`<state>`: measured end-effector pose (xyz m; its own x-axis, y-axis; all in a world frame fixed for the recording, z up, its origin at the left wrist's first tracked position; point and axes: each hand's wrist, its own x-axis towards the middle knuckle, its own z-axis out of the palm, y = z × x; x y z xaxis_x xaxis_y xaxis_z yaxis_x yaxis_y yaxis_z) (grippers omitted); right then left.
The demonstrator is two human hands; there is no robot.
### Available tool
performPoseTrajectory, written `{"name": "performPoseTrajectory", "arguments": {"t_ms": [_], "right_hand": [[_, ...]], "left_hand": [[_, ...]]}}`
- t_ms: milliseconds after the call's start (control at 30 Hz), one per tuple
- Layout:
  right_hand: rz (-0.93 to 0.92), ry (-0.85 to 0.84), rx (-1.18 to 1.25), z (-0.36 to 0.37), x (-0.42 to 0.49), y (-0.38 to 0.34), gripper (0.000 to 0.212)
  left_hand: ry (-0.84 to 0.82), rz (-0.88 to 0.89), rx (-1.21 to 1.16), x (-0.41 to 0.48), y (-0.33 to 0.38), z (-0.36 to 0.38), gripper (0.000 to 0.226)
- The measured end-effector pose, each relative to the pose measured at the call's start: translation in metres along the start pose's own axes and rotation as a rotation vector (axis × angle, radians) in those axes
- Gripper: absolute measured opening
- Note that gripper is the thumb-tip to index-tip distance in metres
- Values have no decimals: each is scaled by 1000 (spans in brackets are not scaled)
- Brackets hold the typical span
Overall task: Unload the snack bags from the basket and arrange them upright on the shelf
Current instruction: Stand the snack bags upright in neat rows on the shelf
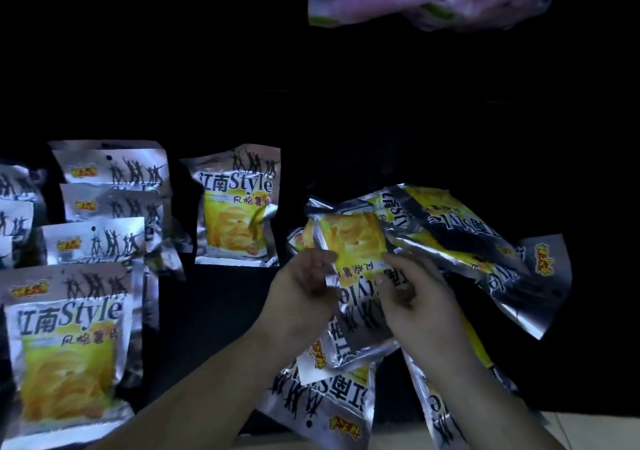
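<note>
Notes snack bag (350,247) inverted above loose pile (467,241), pinched at side edges by curled fingers of left hand (304,287) and right hand (412,297). Judges foil light, slippery, contents fragile; advises gripping sealed seams, not puffed middle

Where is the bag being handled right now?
Head view, lower centre-right: the held bag is upside down, gripped by the left hand and right hand, over the loose pile, right of the lone upright bag.
</note>
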<state>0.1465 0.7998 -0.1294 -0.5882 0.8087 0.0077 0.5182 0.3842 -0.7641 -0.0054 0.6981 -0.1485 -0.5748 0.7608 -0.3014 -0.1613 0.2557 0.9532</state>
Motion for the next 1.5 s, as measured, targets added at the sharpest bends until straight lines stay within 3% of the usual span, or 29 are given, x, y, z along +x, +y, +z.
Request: {"name": "performPoseTrajectory", "arguments": {"t_ms": [67,200,300,400,500,633,700,767,867,967,1200,1267,1400,1500], "right_hand": [[-66,8,-14,-5,5,-15,39],[-321,-109,-120,-6,19,-66,64],[-443,-228,-148,7,27,-107,69],[-240,-362,20,30,26,-121,48],[-202,-302,57,51,18,-112,34],[-33,-129,189,65,13,-90,36],[72,-31,322,68,14,-85,37],[117,6,385,75,15,-83,35],[144,-15,452,92,15,-88,36],[90,-61,385,103,10,-91,33],[95,-224,178,121,11,-96,42],[126,-251,226,129,17,-98,49],[184,-390,283,142,31,-100,57],[156,-425,255,146,35,-102,61]], "left_hand": [[-31,128,129,-3,20,-21,48],[-198,357,607,-19,70,-77,45],[-183,452,787,-34,101,-106,39],[-47,534,888,-40,108,-124,33],[115,653,997,-34,102,-132,30],[469,843,940,-22,83,-135,19],[529,750,858,-23,65,-135,15],[402,473,705,-27,41,-129,16],[201,99,361,-31,9,-116,35],[193,17,107,-27,-9,-119,35],[421,228,591,-21,-25,-137,43],[384,230,672,-16,-29,-138,47],[265,64,792,-24,-36,-134,58],[199,28,758,-30,-42,-136,72]]}}
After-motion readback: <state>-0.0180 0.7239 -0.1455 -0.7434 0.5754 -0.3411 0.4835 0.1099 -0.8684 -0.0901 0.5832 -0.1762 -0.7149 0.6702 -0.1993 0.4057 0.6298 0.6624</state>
